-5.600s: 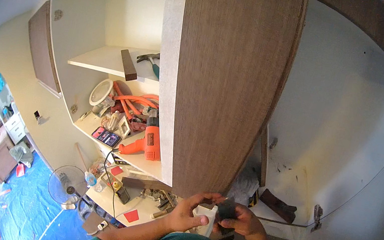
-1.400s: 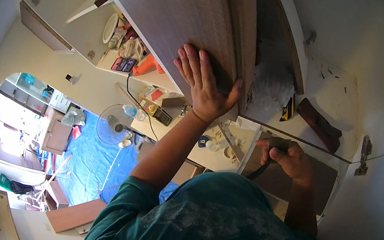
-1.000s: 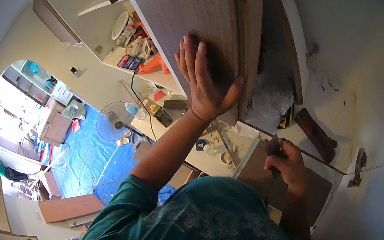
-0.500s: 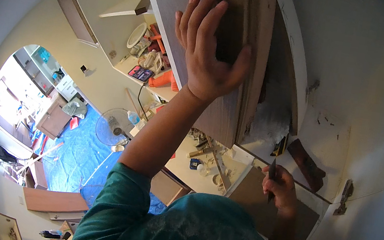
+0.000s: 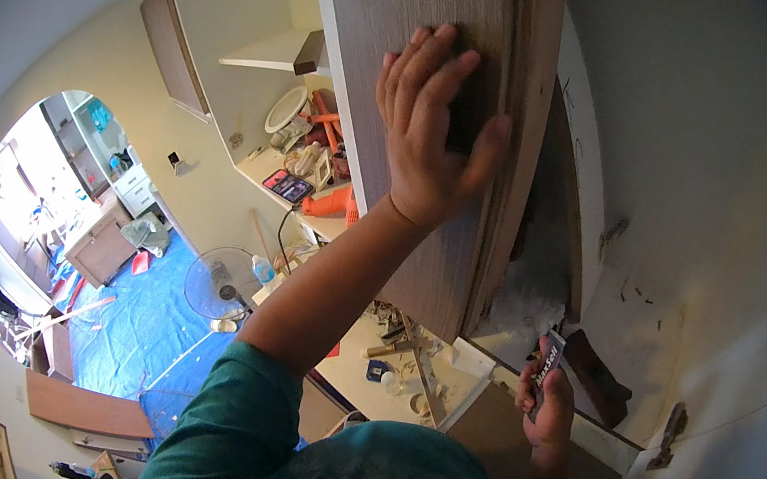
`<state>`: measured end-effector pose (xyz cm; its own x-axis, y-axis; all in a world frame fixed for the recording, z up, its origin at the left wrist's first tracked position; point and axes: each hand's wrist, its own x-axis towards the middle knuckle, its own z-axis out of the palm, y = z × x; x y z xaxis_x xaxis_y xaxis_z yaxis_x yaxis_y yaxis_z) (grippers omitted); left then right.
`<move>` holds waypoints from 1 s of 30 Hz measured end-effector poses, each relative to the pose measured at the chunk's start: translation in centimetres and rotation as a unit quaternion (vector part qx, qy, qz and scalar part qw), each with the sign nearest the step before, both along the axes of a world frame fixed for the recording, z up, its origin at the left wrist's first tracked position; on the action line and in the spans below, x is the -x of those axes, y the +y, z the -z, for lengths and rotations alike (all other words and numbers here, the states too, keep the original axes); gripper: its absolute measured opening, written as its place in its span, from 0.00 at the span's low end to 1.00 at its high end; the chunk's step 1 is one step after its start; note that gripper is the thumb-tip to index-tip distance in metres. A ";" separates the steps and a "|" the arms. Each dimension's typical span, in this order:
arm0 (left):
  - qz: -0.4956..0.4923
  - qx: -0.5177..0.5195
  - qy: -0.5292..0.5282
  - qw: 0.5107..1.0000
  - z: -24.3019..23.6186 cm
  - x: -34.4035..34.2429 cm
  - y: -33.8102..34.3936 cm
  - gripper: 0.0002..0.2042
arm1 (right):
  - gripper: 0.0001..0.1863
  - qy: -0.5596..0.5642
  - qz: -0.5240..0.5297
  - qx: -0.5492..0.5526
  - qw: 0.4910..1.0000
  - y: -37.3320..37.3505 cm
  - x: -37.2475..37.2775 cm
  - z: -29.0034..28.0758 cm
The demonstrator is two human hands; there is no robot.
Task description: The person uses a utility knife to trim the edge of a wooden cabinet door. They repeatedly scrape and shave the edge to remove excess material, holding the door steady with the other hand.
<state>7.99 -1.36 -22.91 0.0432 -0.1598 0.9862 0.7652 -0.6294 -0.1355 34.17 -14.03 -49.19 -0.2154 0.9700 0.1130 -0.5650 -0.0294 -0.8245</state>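
Observation:
My left hand [image 5: 431, 151] lies flat on a large wood-grain cabinet panel [image 5: 434, 273], fingers stretched upward and thumb out toward its right edge. At the lower right, my right hand [image 5: 554, 410] is closed around a slim, flat, dark grey tool with pale lettering [image 5: 548, 359]; its exact kind does not show. The tool points up, close below the gap beside the panel. A brown wooden block [image 5: 598, 379] rests just right of that hand. Whitish, blurred material [image 5: 526, 309] sits in the gap above the tool.
Below the panel, a cluttered worktop [image 5: 466, 380] carries a small blue item, wood strips and scraps. An open cabinet to the left holds orange tools [image 5: 327, 124] and a phone [image 5: 288, 186]. A fan [image 5: 222, 284] stands over blue floor sheeting [image 5: 125, 328]. A metal hinge [image 5: 670, 437] juts at the right.
The grey tool has turned from edge-on to showing its flat face, and my right hand has turned with it. My left hand stays on the panel; the view has shifted slightly.

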 end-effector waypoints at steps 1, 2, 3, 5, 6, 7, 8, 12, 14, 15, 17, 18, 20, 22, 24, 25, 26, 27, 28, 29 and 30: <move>-0.006 -0.002 0.004 1.000 0.1 0.0 0.0 0.25 | 0.45 -0.009 0.010 0.010 1.000 0.2 0.2 -0.3; -0.013 -0.004 0.007 1.000 0.1 -0.1 -0.1 0.24 | 0.44 -0.009 0.015 0.002 1.000 0.5 0.5 -0.8; -0.009 0.001 0.007 1.000 0.1 -0.2 -0.3 0.22 | 0.43 -0.009 0.020 -0.004 1.000 0.5 0.7 -1.2; 0.000 0.012 0.005 1.000 0.0 -0.3 -0.7 0.19 | 0.39 -0.023 0.036 -0.027 0.999 0.9 1.3 -2.4; 0.003 0.016 0.005 1.000 0.2 -0.3 -0.7 0.19 | 0.37 -0.036 0.046 -0.042 0.997 1.1 1.5 -3.1; 0.007 0.021 0.005 1.000 0.6 -0.2 -0.5 0.19 | 0.35 -0.049 0.057 -0.057 0.996 1.4 1.8 -3.9; 0.007 0.024 0.005 1.000 0.9 0.0 -0.6 0.19 | 0.32 -0.051 0.082 -0.075 0.992 1.8 2.3 -4.6; 0.022 0.037 0.010 0.999 2.4 0.1 -0.9 0.20 | 0.26 -0.063 0.145 -0.171 0.972 2.9 3.7 -7.9; 0.039 0.043 0.009 0.998 3.3 0.3 -0.9 0.21 | 0.26 -0.068 0.150 -0.222 0.961 3.3 4.4 -9.5; 0.047 0.048 0.003 0.998 3.7 0.3 -0.8 0.22 | 0.26 -0.069 0.150 -0.243 0.956 3.5 4.9 -10.5; 0.058 0.057 -0.010 0.997 4.5 0.6 -0.7 0.24 | 0.25 -0.137 0.182 -0.308 0.924 4.0 5.7 -12.5; 0.051 0.059 -0.009 0.997 4.9 0.9 -0.8 0.25 | 0.24 -0.203 0.211 -0.351 0.890 4.2 6.1 -13.6; 0.040 0.063 -0.006 0.997 5.4 1.1 -0.8 0.26 | 0.22 -0.281 0.255 -0.411 0.829 4.5 6.9 -15.7; 0.040 0.061 -0.006 0.997 5.5 1.1 -0.9 0.27 | 0.21 -0.308 0.285 -0.455 0.785 4.7 8.0 -17.7; 0.037 0.064 -0.004 0.997 5.5 1.1 -0.8 0.27 | 0.21 -0.316 0.303 -0.491 0.753 5.4 8.6 -19.0; 0.035 0.067 -0.002 0.997 5.5 1.2 -0.8 0.27 | 0.21 -0.320 0.311 -0.508 0.737 5.7 8.9 -19.4; 0.033 0.070 0.000 0.997 5.5 1.2 -0.8 0.27 | 0.21 -0.317 0.315 -0.508 0.736 5.7 9.1 -19.7; 0.034 0.068 -0.001 0.997 5.5 1.3 -0.7 0.27 | 0.21 -0.314 0.319 -0.508 0.735 5.8 9.4 -19.9; 0.035 0.066 -0.002 0.997 5.6 1.2 -0.6 0.27 | 0.21 -0.311 0.323 -0.509 0.734 5.9 9.6 -20.0; 0.037 0.064 -0.003 0.997 5.6 1.2 -0.6 0.27 | 0.21 -0.311 0.324 -0.518 0.728 6.1 9.7 -20.0; 0.038 0.066 -0.006 0.997 5.7 1.2 -0.5 0.26 | 0.22 -0.310 0.324 -0.528 0.721 6.5 9.8 -19.9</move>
